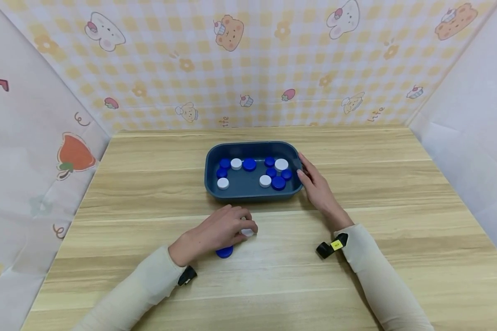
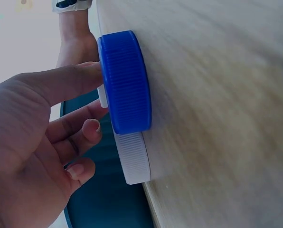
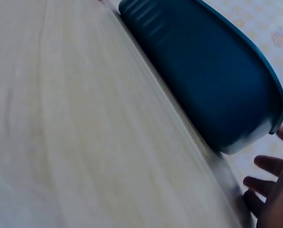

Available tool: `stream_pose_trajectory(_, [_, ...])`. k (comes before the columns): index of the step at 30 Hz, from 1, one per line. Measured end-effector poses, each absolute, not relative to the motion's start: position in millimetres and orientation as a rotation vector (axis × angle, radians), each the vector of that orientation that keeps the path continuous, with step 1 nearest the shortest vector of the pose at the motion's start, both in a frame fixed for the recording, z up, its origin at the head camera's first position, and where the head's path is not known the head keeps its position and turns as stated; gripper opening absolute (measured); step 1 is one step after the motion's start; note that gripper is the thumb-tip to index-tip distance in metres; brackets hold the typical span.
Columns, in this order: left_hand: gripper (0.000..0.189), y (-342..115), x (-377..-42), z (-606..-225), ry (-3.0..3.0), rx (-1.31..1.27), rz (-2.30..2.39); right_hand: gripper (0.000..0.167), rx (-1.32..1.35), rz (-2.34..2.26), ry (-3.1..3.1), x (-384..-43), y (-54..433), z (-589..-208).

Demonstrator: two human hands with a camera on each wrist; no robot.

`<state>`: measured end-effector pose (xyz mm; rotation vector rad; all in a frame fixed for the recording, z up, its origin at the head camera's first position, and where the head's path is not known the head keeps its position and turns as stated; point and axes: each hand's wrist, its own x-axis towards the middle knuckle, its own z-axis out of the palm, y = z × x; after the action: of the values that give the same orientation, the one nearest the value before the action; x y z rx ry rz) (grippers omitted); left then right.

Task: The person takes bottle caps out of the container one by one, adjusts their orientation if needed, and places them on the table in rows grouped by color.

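Observation:
My left hand (image 1: 217,232) is low over the table in front of the tray and pinches a white bottle cap (image 1: 247,232) between thumb and fingers. A blue ribbed bottle cap (image 1: 224,252) lies beside the thumb; in the left wrist view this blue cap (image 2: 127,83) partly covers the pinched one. Another white cap (image 2: 133,159) shows behind it there. My right hand (image 1: 320,193) grips the right end of the dark blue tray (image 1: 252,198), thumb at the rim. In the right wrist view, the other fingers (image 3: 260,185) spread outside the tray's wall.
Inside the tray, blue caps (image 1: 249,164) and white caps (image 1: 281,165) lie in two loose groups, left and right. The wood-grain table (image 1: 281,285) ends at a checked cloth backdrop (image 1: 257,69), with pale cloth walls on both sides.

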<state>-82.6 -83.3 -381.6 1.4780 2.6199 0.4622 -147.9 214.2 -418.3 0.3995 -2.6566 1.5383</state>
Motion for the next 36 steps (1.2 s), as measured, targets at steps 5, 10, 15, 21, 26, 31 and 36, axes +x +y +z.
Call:
stream_pose_trajectory(5, [0.021,-83,-82,-384,2.619,1.459,0.442,0.051,0.5,1.622,-2.581,-143,214,-410])
stream_pose_trajectory(10, [0.022,-83,-82,-385,2.612,1.465,0.446,0.05,0.562,1.648,-2.554,-134,210,-395])
stream_pose_trajectory(15, [0.021,-83,-82,-385,2.615,1.477,0.447,0.05,0.562,1.656,-2.551,-133,210,-395])
stream_pose_trajectory(21, [0.02,-83,-81,-384,2.618,1.467,0.451,0.05,0.575,1.67,-2.539,-135,211,-397])
stream_pose_trajectory(26, [0.02,-84,-81,-385,2.623,1.466,0.438,0.05,0.564,1.68,-2.543,-135,211,-397])
stream_pose_trajectory(31, [0.021,-85,-80,-384,2.623,1.48,0.433,0.052,0.527,1.714,-2.574,-134,212,-397])
stream_pose_trajectory(36, [0.021,-85,-80,-384,2.615,1.479,0.445,0.052,0.504,1.702,-2.6,-134,213,-398])
